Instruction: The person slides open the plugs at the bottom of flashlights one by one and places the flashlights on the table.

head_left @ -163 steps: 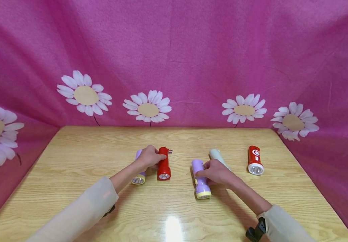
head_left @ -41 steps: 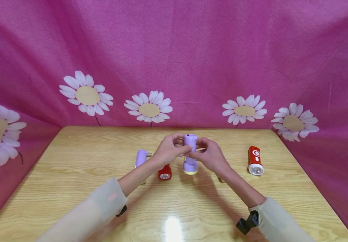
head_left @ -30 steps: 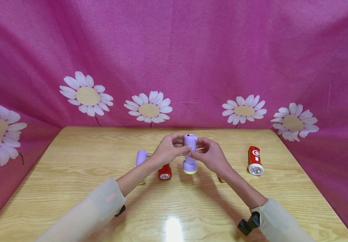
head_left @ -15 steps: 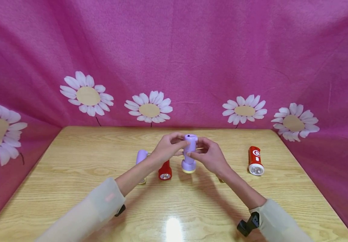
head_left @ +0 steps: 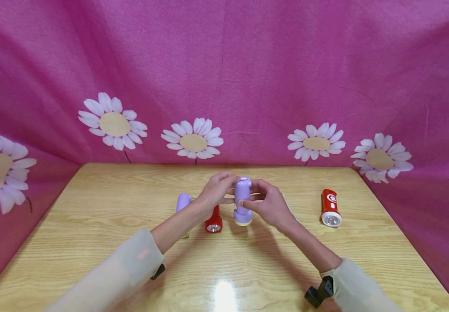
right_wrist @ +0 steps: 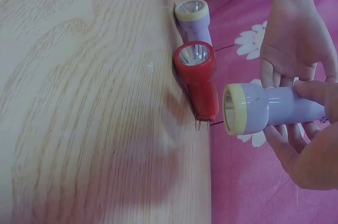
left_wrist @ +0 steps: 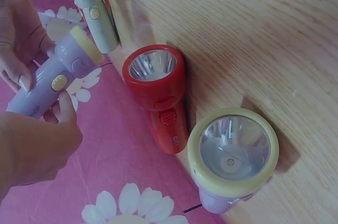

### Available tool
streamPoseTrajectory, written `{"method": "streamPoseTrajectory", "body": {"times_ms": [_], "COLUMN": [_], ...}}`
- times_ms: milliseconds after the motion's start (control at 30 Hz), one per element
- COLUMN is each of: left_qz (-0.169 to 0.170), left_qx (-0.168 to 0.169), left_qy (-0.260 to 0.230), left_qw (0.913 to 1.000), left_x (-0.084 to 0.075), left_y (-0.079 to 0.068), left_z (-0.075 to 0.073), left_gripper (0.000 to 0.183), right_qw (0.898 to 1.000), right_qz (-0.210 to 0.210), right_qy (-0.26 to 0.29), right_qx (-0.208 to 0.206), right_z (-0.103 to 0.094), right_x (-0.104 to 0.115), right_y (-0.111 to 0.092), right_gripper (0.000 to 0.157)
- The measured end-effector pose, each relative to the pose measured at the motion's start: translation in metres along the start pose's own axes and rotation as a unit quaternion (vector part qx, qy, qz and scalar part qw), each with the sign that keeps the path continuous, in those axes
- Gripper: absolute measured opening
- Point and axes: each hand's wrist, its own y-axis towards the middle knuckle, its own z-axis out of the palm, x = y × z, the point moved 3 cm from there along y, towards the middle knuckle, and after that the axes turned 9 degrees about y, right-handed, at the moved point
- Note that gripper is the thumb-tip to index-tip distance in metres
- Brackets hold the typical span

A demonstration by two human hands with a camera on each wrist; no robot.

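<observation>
A lilac flashlight point(head_left: 242, 195) with a pale yellow rim is held over the middle of the table, lens end down. My right hand point(head_left: 270, 203) grips its body from the right, thumb across the near side. From the left, my left hand point(head_left: 213, 190) has its thumb at the flashlight's top end and fingers along the side. The left wrist view shows a yellow switch point(left_wrist: 59, 82) on the barrel, close to the left fingertips. Behind my left hand lies a red flashlight point(head_left: 214, 223), partly hidden, and a second lilac flashlight point(head_left: 183, 202) lies left of it.
A mint-green flashlight point(left_wrist: 101, 26) lies behind my right hand, mostly hidden in the head view. Farther right is a red flashlight with a white rim point(head_left: 331, 208). A pink daisy-print cloth point(head_left: 247, 86) stands behind the wooden table point(head_left: 193, 277).
The right hand has lifted the lilac flashlight and brought it to the middle. My left hand has left the red flashlight for the lilac one; its thumb has since slid to the top end.
</observation>
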Motion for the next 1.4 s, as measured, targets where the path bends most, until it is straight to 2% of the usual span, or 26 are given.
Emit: {"method": "streamPoseTrajectory", "body": {"times_ms": [433,667,800,900,1167,1400], "left_qz": [-0.008,-0.007,-0.011,-0.017,-0.025,-0.046], "left_qx": [-0.002,0.003,0.004,0.006,0.006,0.029], "left_qy": [0.001,0.002,0.001,0.000,0.001,-0.003], "left_qw": [1.0000,1.0000,0.9999,0.9998,0.9997,0.9985], "left_x": [-0.003,-0.004,-0.005,-0.005,-0.004,-0.003], "left_y": [-0.001,-0.001,-0.001,-0.002,-0.002,-0.001], "left_z": [0.001,0.001,0.000,0.000,-0.001,-0.002], "left_gripper": [0.019,0.020,0.021,0.022,0.023,0.023], "right_qw": [1.000,1.000,1.000,1.000,1.000,1.000], "right_qz": [-0.004,-0.012,-0.017,-0.016,-0.015,-0.015], "right_qy": [-0.007,-0.010,-0.012,-0.014,-0.008,-0.009], "right_qx": [0.001,-0.002,-0.002,0.000,0.003,0.010], "right_z": [0.000,0.006,0.007,0.007,0.002,0.003], "right_x": [0.002,0.034,0.035,0.033,0.002,0.001], "right_y": [-0.002,-0.016,-0.017,-0.016,-0.001,0.000], "right_gripper": [0.045,0.038,0.037,0.037,0.042,0.036]}}
